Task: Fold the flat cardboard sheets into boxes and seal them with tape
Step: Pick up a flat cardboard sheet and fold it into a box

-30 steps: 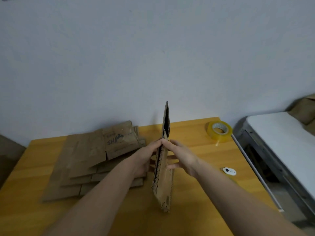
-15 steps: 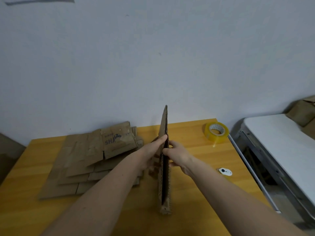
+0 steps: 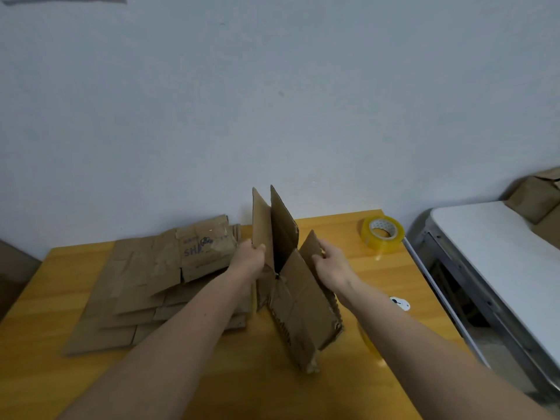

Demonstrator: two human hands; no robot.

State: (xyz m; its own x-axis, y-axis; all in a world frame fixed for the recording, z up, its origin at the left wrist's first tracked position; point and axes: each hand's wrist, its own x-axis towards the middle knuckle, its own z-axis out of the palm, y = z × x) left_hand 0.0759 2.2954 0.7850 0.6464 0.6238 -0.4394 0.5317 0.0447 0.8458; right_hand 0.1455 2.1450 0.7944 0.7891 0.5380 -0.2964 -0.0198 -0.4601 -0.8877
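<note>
A brown cardboard sheet (image 3: 300, 307) stands on edge in the middle of the wooden table (image 3: 257, 386), its two walls spread apart into a V with flaps sticking up. My left hand (image 3: 250, 257) grips its left wall near the top. My right hand (image 3: 331, 263) grips its right wall and flap. A stack of flat cardboard sheets (image 3: 142, 286) lies to the left, the top one marked "SHA". A roll of yellowish clear tape (image 3: 382, 234) lies at the table's far right corner.
A small white object with a black mark (image 3: 399, 303) lies on the table near my right forearm. A white table with a metal frame (image 3: 497, 262) stands to the right, with brown cardboard (image 3: 536, 195) on its far end. A wall rises behind.
The sheet was pressed flat and upright between both hands. My hands have pulled apart, and its two walls have spread open, the right wall tilting to the right.
</note>
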